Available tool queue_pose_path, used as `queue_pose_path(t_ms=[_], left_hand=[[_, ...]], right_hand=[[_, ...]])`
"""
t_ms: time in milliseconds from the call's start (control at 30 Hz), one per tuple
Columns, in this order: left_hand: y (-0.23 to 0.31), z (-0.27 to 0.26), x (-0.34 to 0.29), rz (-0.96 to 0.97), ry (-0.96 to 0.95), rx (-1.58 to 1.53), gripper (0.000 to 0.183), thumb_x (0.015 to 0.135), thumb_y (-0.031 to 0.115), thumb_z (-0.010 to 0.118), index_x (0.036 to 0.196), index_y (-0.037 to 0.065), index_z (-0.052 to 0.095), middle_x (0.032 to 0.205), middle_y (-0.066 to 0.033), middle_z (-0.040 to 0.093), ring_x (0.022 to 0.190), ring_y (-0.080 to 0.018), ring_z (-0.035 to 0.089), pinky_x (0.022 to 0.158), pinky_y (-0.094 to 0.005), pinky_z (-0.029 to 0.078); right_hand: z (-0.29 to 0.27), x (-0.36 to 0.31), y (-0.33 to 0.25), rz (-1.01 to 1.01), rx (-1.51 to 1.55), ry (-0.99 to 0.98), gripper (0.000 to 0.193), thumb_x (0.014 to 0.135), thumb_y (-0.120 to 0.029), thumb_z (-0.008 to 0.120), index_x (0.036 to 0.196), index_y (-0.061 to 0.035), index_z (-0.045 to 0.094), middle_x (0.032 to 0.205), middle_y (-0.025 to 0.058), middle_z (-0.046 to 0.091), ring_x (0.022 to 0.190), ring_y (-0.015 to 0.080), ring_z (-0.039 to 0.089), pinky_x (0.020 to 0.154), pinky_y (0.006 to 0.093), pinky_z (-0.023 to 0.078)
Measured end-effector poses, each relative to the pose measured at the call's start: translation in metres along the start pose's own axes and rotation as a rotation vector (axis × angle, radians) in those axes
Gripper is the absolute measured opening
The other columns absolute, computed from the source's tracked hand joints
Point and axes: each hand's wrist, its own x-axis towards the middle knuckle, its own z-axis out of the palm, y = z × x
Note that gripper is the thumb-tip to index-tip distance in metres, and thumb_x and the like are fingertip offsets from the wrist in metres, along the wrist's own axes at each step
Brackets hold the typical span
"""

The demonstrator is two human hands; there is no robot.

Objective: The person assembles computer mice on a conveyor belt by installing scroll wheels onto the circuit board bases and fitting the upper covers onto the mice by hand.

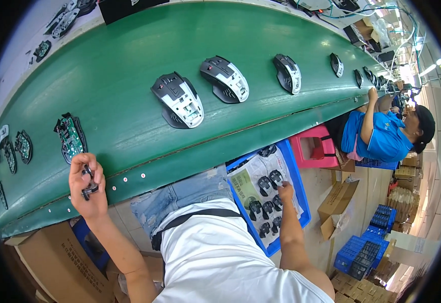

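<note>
- The green belt (114, 76) is the biggest thing here, so I'm placing everything off it. Stuff on it is at really different stages.
- A co-worker (379, 131) in a blue shirt sits by the belt's right end, one arm up at its near edge.
- The blue tray (305, 214), lined with a printed paper sheet (245, 187), sits just off the belt's near edge, right of its middle.
- The right hand (285, 192) is over that tray on the belt's near side, fingertips at a black molded piece (276, 178). Can't tell if it's actually pinched or just touched.
- The left hand (87, 187) is at the belt's near edge toward its left end, fingers curled around a small black part (90, 191).
- Mouse bodies (178, 101) lie spaced out from the belt's middle to its right. Dark shell on, white frame showing on top, so I'd call them further along but not finished.
- A circuit-board unit (70, 137) lies on the belt's left part, green board exposed, with more (23, 146) farther left. Those look least done to me.
- Several black molded pieces sit in the tray beside the belt, so I'd say plenty's left.
</note>
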Motion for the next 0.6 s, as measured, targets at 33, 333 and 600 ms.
queue_pose_path(t_ms=[33,333,600], left_hand=[[0.007,-0.009,-0.003,-0.027,-0.034,-0.115,0.031,0.085,0.007,0.05,0.114,-0.004,0.047,0.097,-0.0123,0.045,0.072,-0.0138,0.047,0.046,-0.0207,0.043],[0.017,0.036,-0.009,-0.186,0.239,-0.665,0.04,0.095,0.033,0.051,0.117,0.0,0.057,0.11,-0.0156,0.051,0.084,-0.0226,0.049,0.057,-0.0274,0.045],[-0.015,0.073,-0.029,-0.249,-0.041,-0.803,0.05,0.095,0.026,0.044,0.136,-0.002,0.046,0.144,-0.0237,0.042,0.133,-0.0402,0.045,0.107,-0.0498,0.044]], right_hand=[[0.013,-0.013,-0.01,-0.033,-0.059,0.016,0.039,0.072,-0.017,0.075,0.11,-0.0051,0.071,0.106,0.0203,0.071,0.097,0.034,0.069,0.086,0.0403,0.054],[-0.012,-0.012,-0.047,-0.16,0.715,-0.309,0.021,0.093,-0.023,0.062,0.096,-0.0038,0.069,0.08,0.0019,0.067,0.067,0.0103,0.056,0.058,0.0256,0.043],[-0.196,-0.175,-0.367,-1.368,0.523,-1.053,0.019,0.078,-0.008,0.073,0.096,-0.0028,0.073,0.093,0.0128,0.073,0.084,0.0272,0.07,0.076,0.0329,0.056]])
